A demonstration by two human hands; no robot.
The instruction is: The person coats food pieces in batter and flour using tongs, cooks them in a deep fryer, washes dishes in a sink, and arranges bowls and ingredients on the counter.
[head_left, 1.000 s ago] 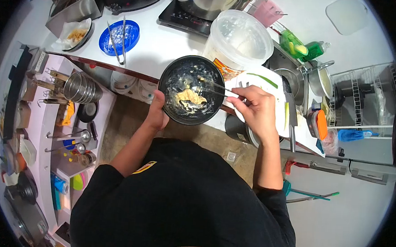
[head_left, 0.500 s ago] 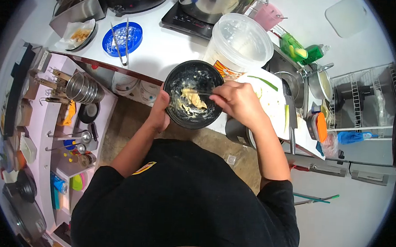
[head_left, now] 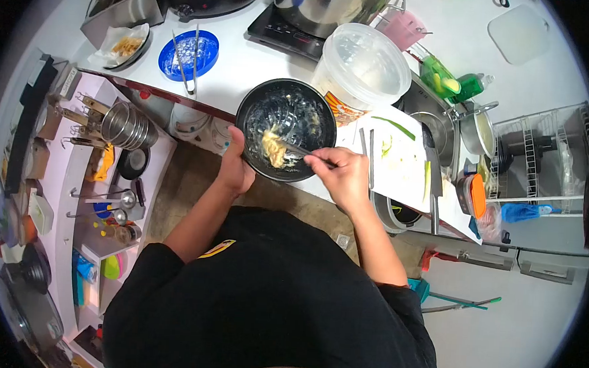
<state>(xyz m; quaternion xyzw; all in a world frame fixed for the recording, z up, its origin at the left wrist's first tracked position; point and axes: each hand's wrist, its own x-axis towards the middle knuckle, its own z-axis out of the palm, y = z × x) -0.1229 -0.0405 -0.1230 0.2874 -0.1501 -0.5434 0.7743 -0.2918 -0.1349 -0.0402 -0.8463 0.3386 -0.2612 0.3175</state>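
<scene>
Left hand (head_left: 235, 164) clasps black bowl (head_left: 264, 108); right hand (head_left: 342, 173) grips utensil (head_left: 296, 149) — best swept round the bowl's sides (pale smears (head_left: 313, 118) cling).

a flat white countertop (head_left: 238, 58) spans the upper frame. on it sit a round blue plastic dish (head_left: 214, 52) (upper left), a flat black induction cooker (head_left: 284, 34) and a tall translucent plastic tub (head_left: 369, 93) (upper centre), and a white cutting board (head_left: 396, 175) (right of centre).
</scene>
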